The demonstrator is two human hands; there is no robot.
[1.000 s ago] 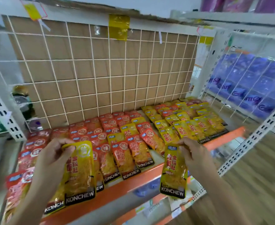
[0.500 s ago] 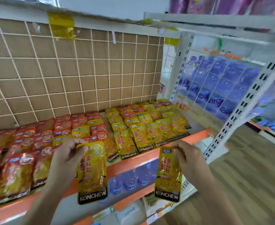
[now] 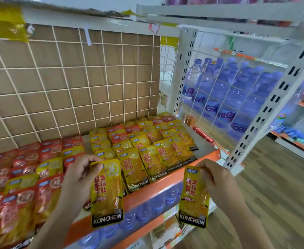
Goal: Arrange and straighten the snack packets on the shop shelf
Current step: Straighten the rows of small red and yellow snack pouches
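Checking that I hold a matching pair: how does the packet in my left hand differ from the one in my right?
The left-hand packet overlaps the shelved packets with its top; the right-hand packet hangs mostly below the orange shelf edge. The left hand leaves a round white emblem showing on its packet; the right hand covers that corner of its packet. Both are yellow, marked KONCHEW, and pinched at the top.

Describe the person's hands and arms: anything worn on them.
Both are bare. The left hand and right hand wear no gloves, and no ring shows on the visible fingers. The left forearm and right forearm show no sleeve, watch or bracelet up to the frame's edge.
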